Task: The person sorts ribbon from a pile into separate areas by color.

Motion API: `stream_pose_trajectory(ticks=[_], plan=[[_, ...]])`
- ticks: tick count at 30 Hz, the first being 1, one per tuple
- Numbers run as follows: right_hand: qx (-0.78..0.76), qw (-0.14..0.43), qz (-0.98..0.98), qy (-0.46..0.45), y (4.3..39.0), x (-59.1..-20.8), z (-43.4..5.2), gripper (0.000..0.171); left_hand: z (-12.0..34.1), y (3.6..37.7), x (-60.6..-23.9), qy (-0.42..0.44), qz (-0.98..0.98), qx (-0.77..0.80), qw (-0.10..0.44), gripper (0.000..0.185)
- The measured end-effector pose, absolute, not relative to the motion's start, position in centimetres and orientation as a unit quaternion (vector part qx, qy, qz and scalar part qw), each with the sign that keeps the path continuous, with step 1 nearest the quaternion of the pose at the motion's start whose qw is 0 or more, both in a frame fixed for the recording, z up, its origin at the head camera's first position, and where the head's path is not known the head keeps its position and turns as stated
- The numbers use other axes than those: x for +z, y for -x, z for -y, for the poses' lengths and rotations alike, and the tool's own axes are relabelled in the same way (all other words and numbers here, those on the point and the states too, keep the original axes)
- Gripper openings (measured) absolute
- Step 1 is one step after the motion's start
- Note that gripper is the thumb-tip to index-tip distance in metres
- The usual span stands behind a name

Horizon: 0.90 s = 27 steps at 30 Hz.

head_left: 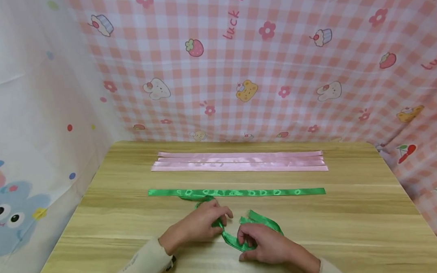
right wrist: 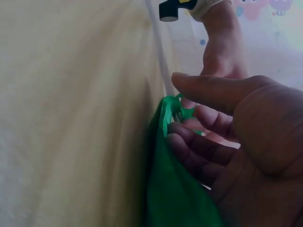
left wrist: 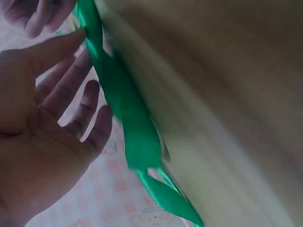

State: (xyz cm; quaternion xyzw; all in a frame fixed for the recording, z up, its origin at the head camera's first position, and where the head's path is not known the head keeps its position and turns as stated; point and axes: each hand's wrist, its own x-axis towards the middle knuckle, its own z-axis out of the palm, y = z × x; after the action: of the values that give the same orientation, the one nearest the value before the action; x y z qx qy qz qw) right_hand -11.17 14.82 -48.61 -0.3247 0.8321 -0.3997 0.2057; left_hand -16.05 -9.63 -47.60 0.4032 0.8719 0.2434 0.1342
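The looped green satin ribbon (head_left: 244,229) lies on the near middle of the pale wooden worktop (head_left: 354,220), directly between both hands, its folds running roughly left to right. The left hand (head_left: 202,226) pinches one fold between thumb and curled fingers (head_left: 222,217); the right hand (head_left: 263,244) curls over the other loop, pinching it. Behind them a straight green ribbon strip (head_left: 239,192) and pink satin strips (head_left: 239,161) lie parallel, well apart from the hands, before a pink checked cloth backdrop (head_left: 274,69).
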Motion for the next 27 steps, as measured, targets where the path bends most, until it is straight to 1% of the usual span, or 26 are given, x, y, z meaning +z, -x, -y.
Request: stream_pose_trajectory(ticks=[3,10,14,17,20,23,27], plan=[[-0.408,0.21,-0.834,0.305,10.8,-48.8,-14.8,0.032,10.0,15.5,-47.6,-0.406,-0.873,0.236,0.13,0.031],[-0.393,0.179,-0.846,0.312,10.4,-49.4,-14.7,0.032,10.9,14.9,-47.6,-0.422,-0.866,0.221,0.151,0.038],[-0.392,0.173,-0.849,0.308,10.3,-49.5,-15.0,0.027,11.0,14.9,-47.8,-0.425,-0.866,0.218,0.147,0.029],[-0.406,0.175,-0.843,0.307,10.4,-49.5,-15.4,0.022,11.1,14.9,-47.9,-0.427,-0.863,0.223,0.151,0.026],[-0.433,0.188,-0.83,0.298,10.5,-49.3,-15.8,0.019,11.1,14.7,-47.8,-0.434,-0.854,0.24,0.158,0.032],[-0.478,0.21,-0.807,0.274,10.6,-49.0,-16.2,0.014,11.0,14.6,-47.7,-0.436,-0.84,0.266,0.183,0.038],[-0.54,0.248,-0.764,0.249,10.8,-48.5,-16.8,0.018,10.9,14.3,-47.5,-0.429,-0.817,0.303,0.237,0.031]])
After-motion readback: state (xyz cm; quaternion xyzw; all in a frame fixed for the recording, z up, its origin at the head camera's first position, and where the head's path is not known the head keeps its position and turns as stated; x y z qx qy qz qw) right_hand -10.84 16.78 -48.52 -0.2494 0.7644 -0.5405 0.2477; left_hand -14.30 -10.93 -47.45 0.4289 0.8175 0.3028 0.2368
